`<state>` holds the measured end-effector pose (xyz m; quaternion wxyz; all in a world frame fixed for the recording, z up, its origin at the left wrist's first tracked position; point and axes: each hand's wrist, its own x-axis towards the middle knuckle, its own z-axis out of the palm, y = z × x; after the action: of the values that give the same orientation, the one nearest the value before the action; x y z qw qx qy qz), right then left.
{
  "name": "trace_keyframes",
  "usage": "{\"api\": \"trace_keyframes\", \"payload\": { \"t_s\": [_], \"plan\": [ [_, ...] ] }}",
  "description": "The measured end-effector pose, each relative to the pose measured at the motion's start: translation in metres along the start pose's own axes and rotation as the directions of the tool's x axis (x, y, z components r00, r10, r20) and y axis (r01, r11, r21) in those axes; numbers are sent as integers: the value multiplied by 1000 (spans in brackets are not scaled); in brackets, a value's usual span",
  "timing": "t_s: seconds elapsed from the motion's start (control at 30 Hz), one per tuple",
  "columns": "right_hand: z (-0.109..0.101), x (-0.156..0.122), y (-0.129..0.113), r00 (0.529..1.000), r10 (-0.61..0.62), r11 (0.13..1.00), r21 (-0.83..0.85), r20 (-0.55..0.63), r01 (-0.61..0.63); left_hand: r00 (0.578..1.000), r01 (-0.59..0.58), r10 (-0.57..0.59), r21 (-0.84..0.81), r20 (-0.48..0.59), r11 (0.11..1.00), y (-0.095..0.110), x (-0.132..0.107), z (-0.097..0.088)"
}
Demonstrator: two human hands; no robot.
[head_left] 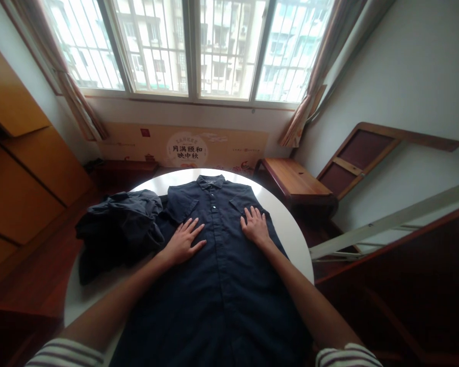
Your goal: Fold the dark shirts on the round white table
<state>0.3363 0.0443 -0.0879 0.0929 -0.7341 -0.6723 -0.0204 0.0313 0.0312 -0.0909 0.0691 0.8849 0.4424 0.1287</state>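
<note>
One dark shirt (222,290) lies face up directly beneath both our hands, its long axis running from the collar (211,182), ahead of our fingertips, back between our forearms toward us. The button placket (216,244) passes through the gap between the hands, and our left hand (185,239) is the nearer to it, thumb pointing its way. That hand rests palm down with fingers spread, pinching nothing. Our right hand (254,224) sits slightly farther forward, also flat on the cloth near the shirt's outer edge, fingers a little apart. Left of our left hand, near its forearm, a heap of dark clothes (126,219) is piled on the white counter (296,239), whose bare rim curves right of our right hand.
</note>
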Motion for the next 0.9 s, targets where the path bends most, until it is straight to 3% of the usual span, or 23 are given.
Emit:
{"api": "trace_keyframes", "payload": {
  "t_s": [0.17,0.33,0.5,0.6,0.77,0.83,0.9],
  "plan": [
    [-4,3,-2,999,14,1000,-7,51,-13,1000,-4,4,1,2,1000,1,1,0],
    [-21,-7,-4,993,9,1000,-3,117,-9,1000,9,-10,11,24,1000,3,1,-3],
    [-30,-73,2,971,-188,981,83,146,177,1000,7,-7,3,13,1000,3,1,-3],
    [-29,-129,20,969,-211,974,105,130,199,1000,13,-13,4,23,1000,4,1,-5],
    [-32,-201,67,995,-64,967,242,-77,81,999,26,-27,17,40,1000,6,1,-6],
    [-35,-218,83,976,77,942,336,-205,-4,999,28,-29,26,39,999,6,1,-6],
    [-38,-229,95,930,273,876,464,-247,-134,999,29,-31,36,34,999,5,1,-4]
  ]
}}
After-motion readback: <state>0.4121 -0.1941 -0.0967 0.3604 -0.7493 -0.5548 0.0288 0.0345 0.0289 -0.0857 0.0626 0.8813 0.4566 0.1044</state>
